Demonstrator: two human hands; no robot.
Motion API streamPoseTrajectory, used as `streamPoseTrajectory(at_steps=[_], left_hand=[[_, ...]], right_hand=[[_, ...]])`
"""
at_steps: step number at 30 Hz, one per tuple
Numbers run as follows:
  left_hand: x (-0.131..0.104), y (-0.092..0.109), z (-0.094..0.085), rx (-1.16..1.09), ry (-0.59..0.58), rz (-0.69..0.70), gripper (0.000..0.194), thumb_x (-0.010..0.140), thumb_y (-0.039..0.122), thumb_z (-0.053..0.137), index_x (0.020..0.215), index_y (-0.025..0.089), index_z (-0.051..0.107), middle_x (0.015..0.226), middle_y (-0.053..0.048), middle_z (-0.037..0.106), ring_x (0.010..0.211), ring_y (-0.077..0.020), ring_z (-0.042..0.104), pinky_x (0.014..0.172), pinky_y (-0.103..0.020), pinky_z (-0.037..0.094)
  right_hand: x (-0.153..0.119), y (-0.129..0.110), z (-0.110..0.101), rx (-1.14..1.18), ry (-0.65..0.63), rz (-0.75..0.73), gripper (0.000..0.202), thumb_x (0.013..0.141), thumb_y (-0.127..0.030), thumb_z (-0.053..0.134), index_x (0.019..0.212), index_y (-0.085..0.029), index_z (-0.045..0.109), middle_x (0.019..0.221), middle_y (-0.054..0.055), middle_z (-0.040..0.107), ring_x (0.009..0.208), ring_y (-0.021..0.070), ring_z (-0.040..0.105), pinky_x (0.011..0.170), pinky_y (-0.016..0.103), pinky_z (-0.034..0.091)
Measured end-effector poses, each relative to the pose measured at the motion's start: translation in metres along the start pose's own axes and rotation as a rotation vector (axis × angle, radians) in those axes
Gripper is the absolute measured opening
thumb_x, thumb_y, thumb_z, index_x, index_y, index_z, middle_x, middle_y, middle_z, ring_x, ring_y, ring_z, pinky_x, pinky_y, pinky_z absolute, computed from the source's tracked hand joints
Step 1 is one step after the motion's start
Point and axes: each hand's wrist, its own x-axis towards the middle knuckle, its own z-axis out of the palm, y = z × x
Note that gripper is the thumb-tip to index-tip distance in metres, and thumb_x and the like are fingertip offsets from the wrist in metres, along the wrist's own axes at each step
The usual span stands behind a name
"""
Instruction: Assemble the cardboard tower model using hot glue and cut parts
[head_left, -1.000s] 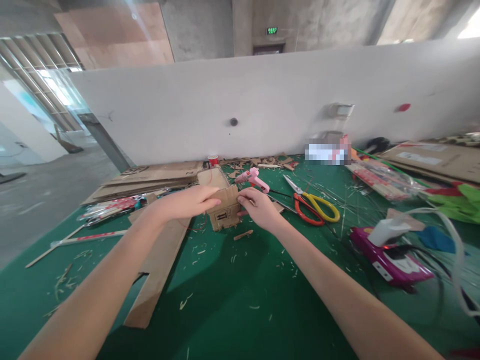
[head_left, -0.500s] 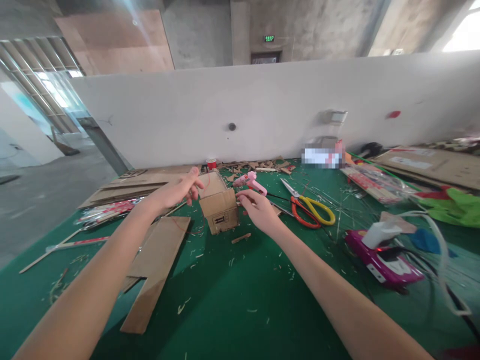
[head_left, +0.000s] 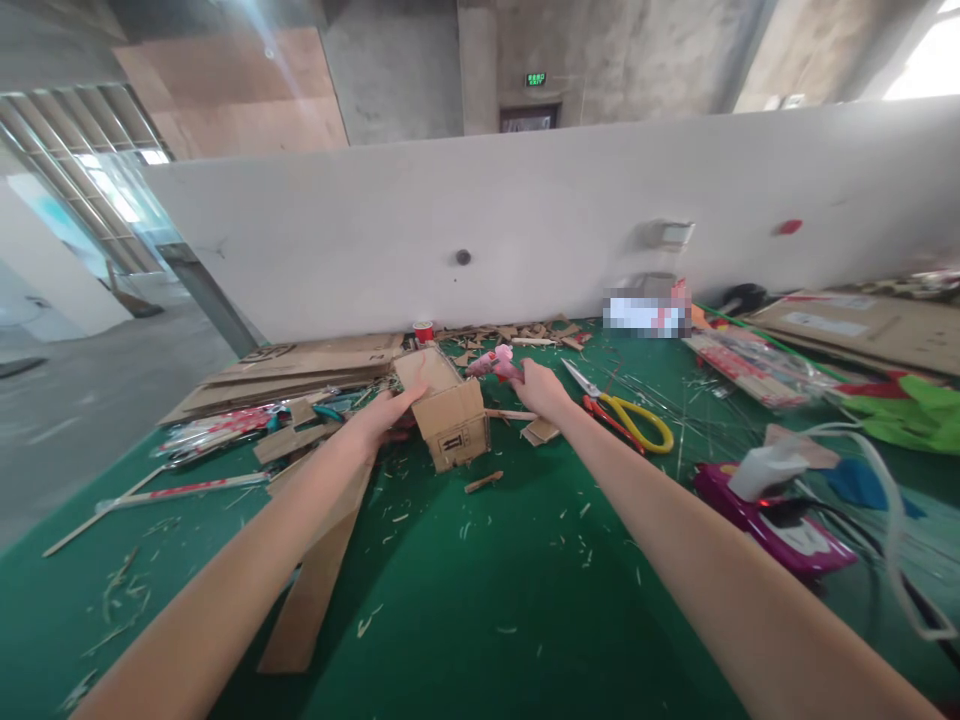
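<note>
A small cardboard box (head_left: 450,415), with printed arrows on its front, sits slightly turned on the green table. My left hand (head_left: 390,412) grips its left side, thumb up along the top edge and the other fingers low and partly hidden. To the right of the box, my right hand (head_left: 546,390) is wrapped around the handle of a pink glue gun (head_left: 495,360), whose nozzle points left toward the box. Below that hand lie a thin strip and a small cardboard scrap (head_left: 540,431). A larger cut cardboard piece (head_left: 311,610) lies partly under my left forearm.
Scissors (head_left: 637,420) with red and yellow handles lie right of my right hand. A purple power strip (head_left: 780,525) with plugs and cables is at the right. Flat cardboard (head_left: 300,365) is stacked back left. A red cup (head_left: 424,330) and scraps line the white partition (head_left: 375,240).
My right hand has left the box's right side and taken hold of the glue gun. My left hand has lowered onto the box's left side, and the box has turned slightly and shifted right.
</note>
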Motion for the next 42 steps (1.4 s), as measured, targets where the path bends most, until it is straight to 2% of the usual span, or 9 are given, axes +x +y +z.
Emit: streamPoseTrajectory(at_steps=[4,9,13,17,20,22,25,28,42], left_hand=[[0.002,-0.002,0.008,-0.128,-0.037,0.006,0.042,0.064,0.044,0.078,0.094,0.016,0.069,0.106,-0.012,0.070,0.096,-0.0264,0.065,0.071,-0.031,0.050],[-0.003,0.005,0.016,-0.360,-0.046,0.003,0.033,0.063,0.025,0.078,0.091,0.011,0.068,0.089,-0.013,0.073,0.077,-0.0238,0.069,0.068,-0.032,0.054],[-0.003,0.015,0.012,-0.458,0.004,0.137,0.030,0.063,0.015,0.076,0.091,0.008,0.069,0.085,-0.012,0.074,0.073,-0.0217,0.069,0.071,-0.032,0.056],[-0.002,0.024,0.002,-0.495,0.079,0.244,0.027,0.064,0.015,0.075,0.090,0.010,0.068,0.088,-0.010,0.073,0.074,-0.0203,0.069,0.070,-0.031,0.056],[0.002,0.024,-0.005,-0.478,0.117,0.247,0.029,0.063,0.015,0.074,0.090,0.010,0.067,0.084,-0.009,0.073,0.071,-0.0202,0.068,0.066,-0.030,0.055],[0.005,0.021,-0.008,-0.467,0.142,0.255,0.032,0.062,0.015,0.075,0.092,0.011,0.067,0.085,-0.009,0.073,0.071,-0.0200,0.068,0.065,-0.030,0.055],[0.010,0.015,-0.009,-0.451,0.150,0.251,0.036,0.060,0.016,0.076,0.094,0.011,0.066,0.089,-0.010,0.073,0.072,-0.0203,0.068,0.067,-0.031,0.055],[0.012,0.012,-0.007,-0.445,0.150,0.230,0.039,0.059,0.016,0.077,0.096,0.010,0.065,0.091,-0.013,0.073,0.074,-0.0225,0.069,0.070,-0.034,0.055],[0.014,0.006,-0.007,-0.443,0.141,0.235,0.043,0.057,0.020,0.080,0.096,0.010,0.066,0.093,-0.012,0.072,0.073,-0.0214,0.068,0.071,-0.036,0.055]], right_hand=[[0.000,0.000,0.003,0.056,0.064,-0.032,0.015,0.089,-0.023,0.050,0.100,-0.015,0.055,0.104,0.016,0.066,0.096,0.0263,0.063,0.077,0.030,0.045],[-0.012,0.007,-0.020,0.143,0.254,0.031,0.028,0.088,-0.030,0.047,0.111,-0.013,0.045,0.097,0.016,0.064,0.085,0.0266,0.062,0.072,0.035,0.047],[-0.034,0.008,-0.035,0.552,0.422,0.112,0.032,0.074,-0.030,0.061,0.102,-0.020,0.047,0.087,0.004,0.060,0.068,0.0183,0.058,0.061,0.032,0.052],[-0.071,-0.003,-0.038,0.892,0.204,0.099,0.031,0.081,-0.045,0.056,0.100,-0.021,0.053,0.066,-0.002,0.053,0.051,0.0137,0.053,0.047,0.028,0.052],[-0.099,-0.013,-0.038,0.811,-0.116,0.063,0.030,0.083,-0.047,0.056,0.091,-0.018,0.059,0.055,-0.002,0.052,0.043,0.0140,0.053,0.042,0.026,0.048],[-0.111,-0.017,-0.037,0.733,-0.204,-0.035,0.033,0.086,-0.047,0.052,0.093,-0.017,0.062,0.053,-0.002,0.053,0.042,0.0133,0.052,0.042,0.026,0.046],[-0.119,-0.021,-0.034,0.642,-0.156,-0.226,0.034,0.089,-0.041,0.051,0.109,-0.018,0.065,0.081,0.003,0.068,0.070,0.0184,0.064,0.066,0.030,0.053],[-0.117,-0.022,-0.030,0.606,-0.089,-0.267,0.038,0.088,-0.036,0.052,0.120,-0.019,0.062,0.104,0.006,0.069,0.096,0.0234,0.063,0.085,0.035,0.050],[-0.110,-0.025,-0.029,0.553,-0.115,-0.231,0.031,0.086,-0.032,0.054,0.113,-0.021,0.065,0.091,0.005,0.071,0.092,0.0247,0.065,0.081,0.036,0.052]])
